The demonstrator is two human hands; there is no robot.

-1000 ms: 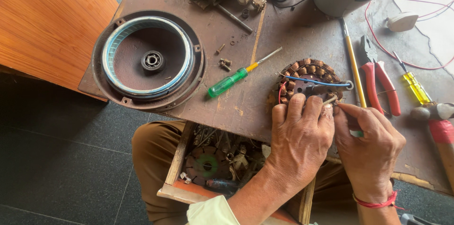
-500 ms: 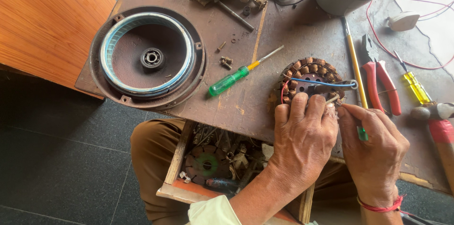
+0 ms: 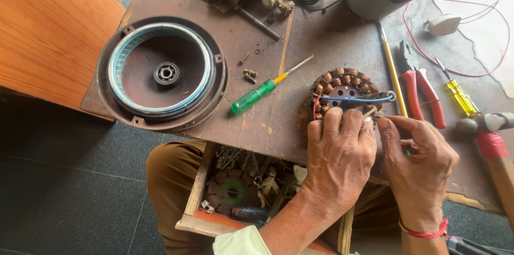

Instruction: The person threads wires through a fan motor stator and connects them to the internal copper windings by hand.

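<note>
The round copper-wound motor stator [image 3: 345, 90], a ring of reddish-brown coils around a perforated dark metal core, lies flat on the worn brown surface [image 3: 300, 30] near its front edge, at about four o'clock from the surface's middle. A blue insulated wire [image 3: 348, 98] runs across its face from nine to three o'clock, and a thin red lead shows at its nine o'clock rim.

The left hand [image 3: 340, 158] lies over the stator's six o'clock edge, its grip closed down on the coils with four fingers curled over the rim and pressing on it. Just beside it at three o'clock, the right hand [image 3: 417, 164] has its grip pinched together, thumb and forefinger meeting on a thin pale wire end at the stator's four o'clock edge; a small green piece shows under the palm, too hidden to identify. A red thread band sits on that wrist.

At nine o'clock from the stator lies a green-handled screwdriver with a yellow collar [image 3: 257, 94], tilted, its steel shaft pointing to one o'clock. Farther out at nine o'clock rests a round dark metal motor housing with a pale blue-grey inner ring and a central bearing [image 3: 160, 73]. At three o'clock lie a yellow-shafted tool [image 3: 393, 75], red-handled pliers [image 3: 423, 91], a yellow transparent-handled screwdriver [image 3: 460, 94] and a hammer with red tape on its wooden handle [image 3: 490, 137]. Below the surface, an open wooden drawer [image 3: 195, 190] holds mixed metal parts.
</note>
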